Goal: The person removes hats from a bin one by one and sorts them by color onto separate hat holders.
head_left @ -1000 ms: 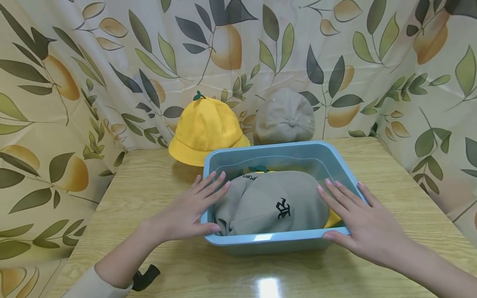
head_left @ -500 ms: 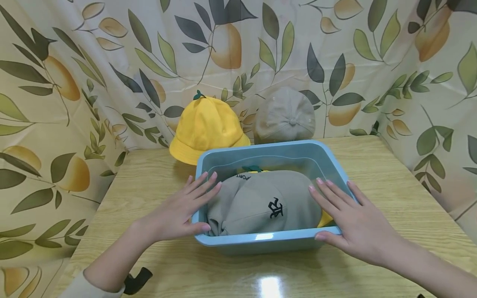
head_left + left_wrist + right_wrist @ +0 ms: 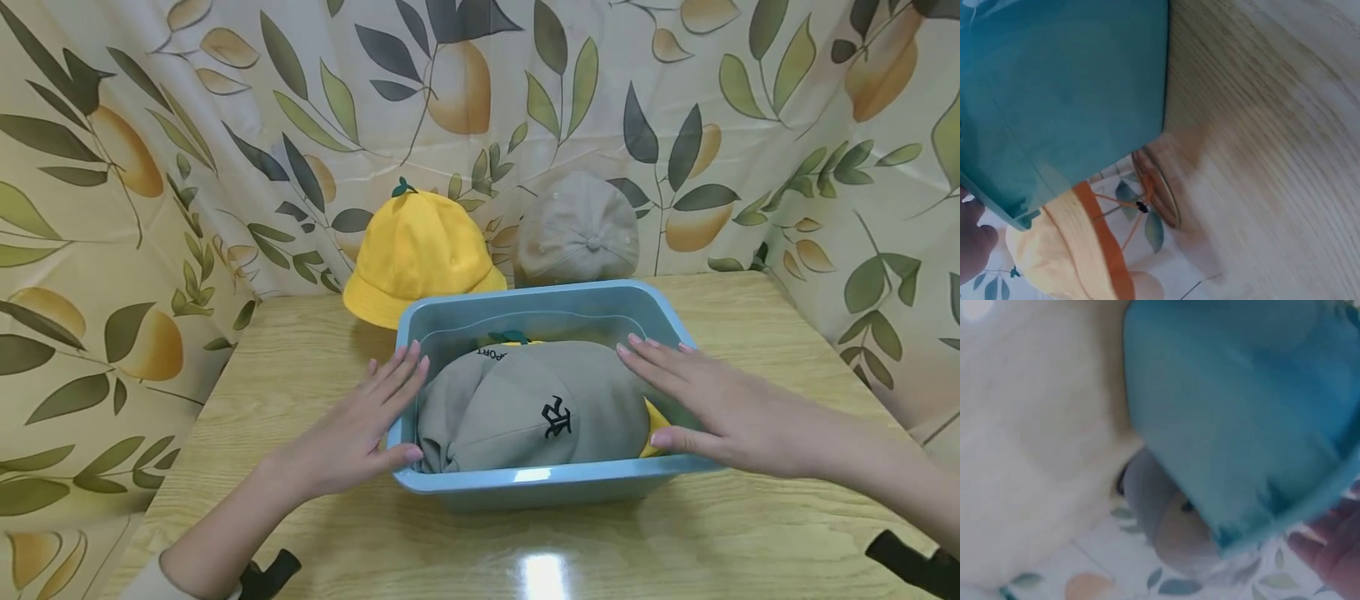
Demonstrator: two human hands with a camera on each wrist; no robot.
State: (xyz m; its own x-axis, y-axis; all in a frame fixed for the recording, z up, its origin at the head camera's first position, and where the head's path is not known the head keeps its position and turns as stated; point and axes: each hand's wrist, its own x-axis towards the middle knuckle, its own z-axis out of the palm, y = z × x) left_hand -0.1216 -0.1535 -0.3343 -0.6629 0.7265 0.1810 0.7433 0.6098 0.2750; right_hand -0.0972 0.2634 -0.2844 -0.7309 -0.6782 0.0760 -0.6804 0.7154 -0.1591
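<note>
A blue plastic bin (image 3: pixel 480 482) holds a grey cap (image 3: pixel 517 408) with black embroidery, lying crown up. Under it, bits of a yellow hat (image 3: pixel 654 427) show at the right and back. My left hand (image 3: pixel 352 433) rests at the bin's left rim, fingers straight and spread, thumb at the front corner. Over the right rim lies my right hand (image 3: pixel 712 408), fingers extended, thumb near the front right corner. Both wrist views show the bin's outer walls (image 3: pixel 1072 94), with only parts of the fingers (image 3: pixel 1335 544) in sight.
Behind the bin, a yellow bucket hat (image 3: pixel 423 254) with a green sprout stands at the left. A light grey cap (image 3: pixel 577 233) stands right of it. Below the yellow hat, a thin ring (image 3: pixel 1157 187) touches the wooden table (image 3: pixel 300 367). A leaf-patterned curtain (image 3: pixel 487 83) encloses the table.
The bin first slid slightly left with both hands on it. Since then, my right hand has turned and shifted right along the rim, while my left hand stayed nearly in place.
</note>
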